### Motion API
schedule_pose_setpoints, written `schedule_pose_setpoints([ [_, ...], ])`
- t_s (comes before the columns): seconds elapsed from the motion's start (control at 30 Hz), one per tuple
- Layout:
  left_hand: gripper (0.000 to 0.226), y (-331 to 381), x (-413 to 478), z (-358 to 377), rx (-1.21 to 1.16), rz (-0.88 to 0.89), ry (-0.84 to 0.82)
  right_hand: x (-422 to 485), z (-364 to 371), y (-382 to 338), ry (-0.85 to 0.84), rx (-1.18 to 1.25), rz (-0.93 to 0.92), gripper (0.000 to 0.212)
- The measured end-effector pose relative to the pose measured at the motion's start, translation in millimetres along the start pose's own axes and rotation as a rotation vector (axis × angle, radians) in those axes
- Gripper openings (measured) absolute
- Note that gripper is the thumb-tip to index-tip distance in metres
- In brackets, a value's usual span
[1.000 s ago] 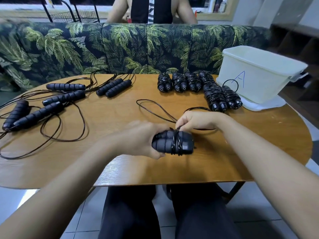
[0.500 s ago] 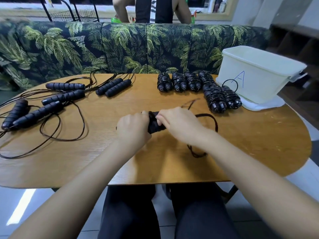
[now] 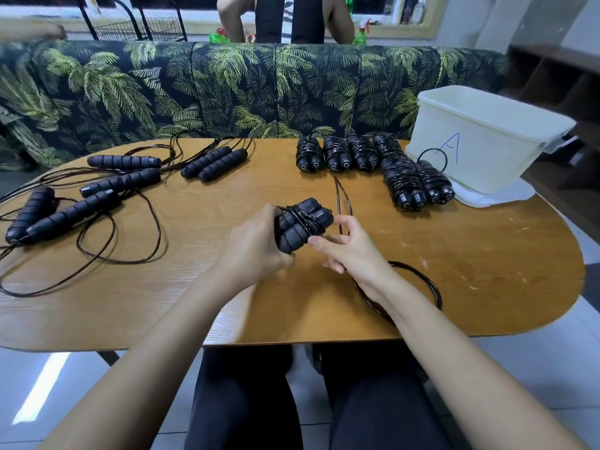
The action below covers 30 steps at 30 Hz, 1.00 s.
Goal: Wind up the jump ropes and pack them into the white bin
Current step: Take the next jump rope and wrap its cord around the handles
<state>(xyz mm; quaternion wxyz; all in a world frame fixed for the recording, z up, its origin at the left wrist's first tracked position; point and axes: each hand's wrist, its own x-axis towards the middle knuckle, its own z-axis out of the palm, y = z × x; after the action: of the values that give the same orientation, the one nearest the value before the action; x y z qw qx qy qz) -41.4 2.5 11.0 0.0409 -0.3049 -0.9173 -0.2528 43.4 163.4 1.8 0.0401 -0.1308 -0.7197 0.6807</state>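
Your left hand (image 3: 256, 245) is gripping the paired handles (image 3: 303, 227) just above the tabletop (image 3: 487, 254), about mid-width, with its fingers (image 3: 276, 254) curling tight round the near end. A few turns of cord (image 3: 425, 280) are crossing the handles. Your right hand (image 3: 350, 251) is sitting just beside them on the right. Its thumb and forefinger are pinching the cord close to the bundle, and the other fingers are half curled.

Slack cord is trailing from under that wrist in a loop that is reaching close to the near edge. A second narrow loop is pointing away toward the wound ropes (image 3: 337, 154).

The bin (image 3: 480, 141), marked with a blue A, is standing at the far right on a lid (image 3: 493, 196), which is lying near the right rim. I can't tell what is inside the bin. Six wound ropes are lying left of it: four in a row by the far edge and two nearer, the last just beside the lid.

Loose ropes (image 3: 120, 183) are filling the left third, their cords spilling over the left edge. Bare wood is showing right of your hands out to the rounded edge. The sofa (image 3: 227, 92) is butting against the far edge.
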Motion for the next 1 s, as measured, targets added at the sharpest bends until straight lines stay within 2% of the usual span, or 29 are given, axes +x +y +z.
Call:
schedule_pose_setpoints([
  [0.1,0.060,-3.3,1.7,-2.9,-0.063,0.098,-0.004,-3.8,-2.7,0.9,-0.097,0.027,-0.109,0.079],
  [0.3,0.077,-4.2,7.0,-3.2,0.130,0.331,0.160,-11.2,7.6,6.9,0.101,0.168,-0.251,0.066],
  [0.4,0.081,2.0,0.9,-1.0,0.101,0.363,0.275,-10.3,8.3,3.0,0.150,0.248,-0.251,0.060],
  [0.47,0.078,5.5,-0.6,-1.0,0.093,0.345,0.331,-9.7,7.4,2.5,0.165,0.288,-0.221,0.056],
  [0.57,0.069,1.5,-1.1,1.4,0.230,0.285,0.366,-10.6,6.2,0.4,0.165,0.327,-0.198,0.056],
  [0.67,0.077,2.0,-6.4,1.4,0.324,0.119,0.289,-10.8,3.8,1.3,0.157,0.297,-0.225,0.058],
  [0.8,0.092,6.2,-8.4,3.4,0.137,-0.048,0.216,-7.9,7.1,9.4,0.155,0.139,-0.270,0.056],
  [0.9,0.092,1.3,-7.4,7.0,-0.018,-0.113,0.193,-1.7,8.9,14.1,0.199,0.039,-0.271,0.033],
  [1.0,0.083,-0.7,-5.7,6.6,-0.232,-0.226,0.192,-2.6,8.7,19.7,0.214,-0.075,-0.297,0.013],
])
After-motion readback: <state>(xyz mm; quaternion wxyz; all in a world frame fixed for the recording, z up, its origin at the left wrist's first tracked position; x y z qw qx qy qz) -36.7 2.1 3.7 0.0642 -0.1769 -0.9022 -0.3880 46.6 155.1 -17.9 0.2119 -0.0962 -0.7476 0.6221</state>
